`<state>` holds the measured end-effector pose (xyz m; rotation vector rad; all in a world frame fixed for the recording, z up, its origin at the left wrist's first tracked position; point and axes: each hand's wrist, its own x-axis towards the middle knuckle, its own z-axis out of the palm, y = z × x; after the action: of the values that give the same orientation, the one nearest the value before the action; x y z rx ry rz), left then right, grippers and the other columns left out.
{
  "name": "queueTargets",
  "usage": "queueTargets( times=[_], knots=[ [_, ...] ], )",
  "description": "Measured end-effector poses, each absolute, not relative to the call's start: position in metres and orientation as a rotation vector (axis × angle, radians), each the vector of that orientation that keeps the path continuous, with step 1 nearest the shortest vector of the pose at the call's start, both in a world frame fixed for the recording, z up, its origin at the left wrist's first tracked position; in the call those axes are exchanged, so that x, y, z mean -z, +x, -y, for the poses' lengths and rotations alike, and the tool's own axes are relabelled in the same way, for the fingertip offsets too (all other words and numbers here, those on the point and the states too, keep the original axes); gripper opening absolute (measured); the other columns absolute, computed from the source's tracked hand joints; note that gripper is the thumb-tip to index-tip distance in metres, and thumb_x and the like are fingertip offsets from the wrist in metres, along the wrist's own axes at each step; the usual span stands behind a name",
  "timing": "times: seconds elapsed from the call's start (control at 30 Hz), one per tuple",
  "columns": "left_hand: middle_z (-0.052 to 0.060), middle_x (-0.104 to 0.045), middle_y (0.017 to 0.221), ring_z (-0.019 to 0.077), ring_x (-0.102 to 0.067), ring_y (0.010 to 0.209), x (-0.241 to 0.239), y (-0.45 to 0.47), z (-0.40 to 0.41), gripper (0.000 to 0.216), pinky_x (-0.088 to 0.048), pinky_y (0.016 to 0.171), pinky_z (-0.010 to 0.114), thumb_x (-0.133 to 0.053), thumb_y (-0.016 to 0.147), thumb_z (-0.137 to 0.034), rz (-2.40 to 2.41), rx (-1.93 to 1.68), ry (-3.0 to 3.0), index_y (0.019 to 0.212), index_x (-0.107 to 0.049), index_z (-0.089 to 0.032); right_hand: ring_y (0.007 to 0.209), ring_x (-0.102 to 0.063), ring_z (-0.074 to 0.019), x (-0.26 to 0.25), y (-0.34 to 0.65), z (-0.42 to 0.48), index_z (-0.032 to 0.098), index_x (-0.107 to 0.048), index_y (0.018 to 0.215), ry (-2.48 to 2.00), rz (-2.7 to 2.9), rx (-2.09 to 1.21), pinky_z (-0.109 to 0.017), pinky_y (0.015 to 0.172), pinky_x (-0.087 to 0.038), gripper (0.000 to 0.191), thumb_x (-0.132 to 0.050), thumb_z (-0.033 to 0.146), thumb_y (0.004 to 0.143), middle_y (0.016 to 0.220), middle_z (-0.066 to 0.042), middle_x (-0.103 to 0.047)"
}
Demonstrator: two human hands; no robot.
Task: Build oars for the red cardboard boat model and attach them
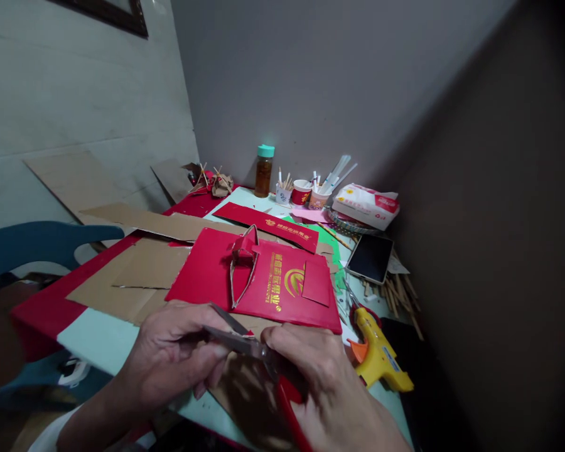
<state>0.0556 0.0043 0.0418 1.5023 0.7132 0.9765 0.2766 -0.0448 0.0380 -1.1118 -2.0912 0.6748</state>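
Red-handled scissors (290, 402) are in my right hand (327, 367), the blades parted and pointing left. My left hand (169, 358) pinches a small piece of red cardboard (249, 334) that sits between the blades and is mostly hidden by fingers and metal. Just beyond both hands lies a flat red cardboard panel (202, 263) with gold print. A cut, folded red cardboard form (243, 254) stands up on it, and a small red rectangle (316, 282) rests on its right part.
Right of my hands lies a yellow glue gun (379, 355), with a phone (371, 257) and wooden sticks (400, 295) behind it. Brown cardboard sheets (145, 267) spread left. At the back stand a bottle (263, 172), cups of sticks (319, 199) and a tissue pack (365, 206).
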Motion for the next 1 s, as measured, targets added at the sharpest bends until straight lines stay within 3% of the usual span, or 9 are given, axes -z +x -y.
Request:
queueTargets(
  times=[0.3, 0.4, 0.53, 0.63, 0.73, 0.83, 1.0],
  knots=[
    [-0.005, -0.055, 0.037, 0.0068, -0.045, 0.029, -0.075, 0.058, 0.025, 0.009, -0.034, 0.034, 0.014, -0.075, 0.069, -0.023, -1.194, -1.201, 1.287, 0.06, -0.075, -0.026, 0.057, -0.037, -0.0108, -0.041, 0.271, 0.042, 0.024, -0.036, 0.075, -0.952, 2.134, -0.781, -0.026, 0.053, -0.026, 0.022, -0.051, 0.01, 0.083, 0.068, 0.006, -0.042],
    [-0.004, -0.055, 0.038, 0.0075, -0.046, 0.031, -0.08, 0.051, 0.026, 0.009, -0.035, 0.036, 0.016, -0.075, 0.067, -0.024, -1.206, -1.24, 1.361, 0.059, -0.074, -0.025, 0.058, -0.04, -0.0103, -0.041, 0.269, 0.043, 0.023, -0.042, 0.074, -0.94, 2.133, -0.741, -0.026, 0.053, -0.027, 0.021, -0.054, 0.01, 0.085, 0.068, 0.005, -0.046],
    [-0.006, -0.05, 0.036, 0.0049, -0.038, 0.031, -0.077, 0.045, 0.027, 0.013, -0.028, 0.038, 0.016, -0.075, 0.073, -0.03, -1.142, -1.183, 1.241, 0.062, -0.072, -0.023, 0.053, -0.041, -0.0095, -0.045, 0.27, 0.042, 0.021, -0.055, 0.078, -1.066, 1.953, -0.703, -0.024, 0.052, -0.032, 0.018, -0.062, 0.027, 0.093, 0.061, 0.006, -0.051],
    [-0.006, -0.048, 0.036, 0.0035, -0.034, 0.032, -0.075, 0.05, 0.031, 0.015, -0.024, 0.04, 0.017, -0.075, 0.074, -0.032, -1.067, -1.108, 1.187, 0.064, -0.072, -0.022, 0.051, -0.046, -0.01, -0.05, 0.272, 0.041, 0.02, -0.061, 0.082, -1.166, 1.776, -0.859, -0.023, 0.05, -0.035, 0.016, -0.068, 0.032, 0.09, 0.06, 0.005, -0.056],
    [-0.006, -0.051, 0.038, 0.0037, -0.035, 0.033, -0.073, 0.063, 0.034, 0.019, -0.025, 0.04, 0.016, -0.078, 0.074, -0.035, -1.022, -1.057, 1.126, 0.066, -0.07, -0.021, 0.056, -0.056, -0.0111, -0.052, 0.273, 0.041, 0.021, -0.061, 0.089, -1.119, 1.57, -1.132, -0.021, 0.05, -0.042, 0.021, -0.078, 0.029, 0.081, 0.069, 0.003, -0.064],
    [-0.005, -0.055, 0.041, 0.0058, -0.041, 0.034, -0.068, 0.078, 0.033, 0.023, -0.031, 0.039, 0.016, -0.081, 0.075, -0.04, -0.996, -1.03, 1.099, 0.071, -0.07, -0.02, 0.064, -0.064, -0.0117, -0.052, 0.271, 0.04, 0.022, -0.06, 0.1, -0.98, 1.354, -1.366, -0.021, 0.058, -0.051, 0.041, -0.088, 0.022, 0.071, 0.081, 0.002, -0.07],
    [-0.005, -0.06, 0.047, 0.0075, -0.052, 0.039, -0.056, 0.101, 0.028, 0.022, -0.042, 0.043, 0.016, -0.08, 0.078, -0.039, -0.995, -1.086, 1.153, 0.074, -0.069, -0.02, 0.07, -0.068, -0.0105, -0.048, 0.268, 0.037, 0.023, -0.059, 0.105, -0.877, 1.197, -1.357, -0.019, 0.066, -0.055, 0.049, -0.09, 0.014, 0.069, 0.084, 0.004, -0.072]
  ],
)
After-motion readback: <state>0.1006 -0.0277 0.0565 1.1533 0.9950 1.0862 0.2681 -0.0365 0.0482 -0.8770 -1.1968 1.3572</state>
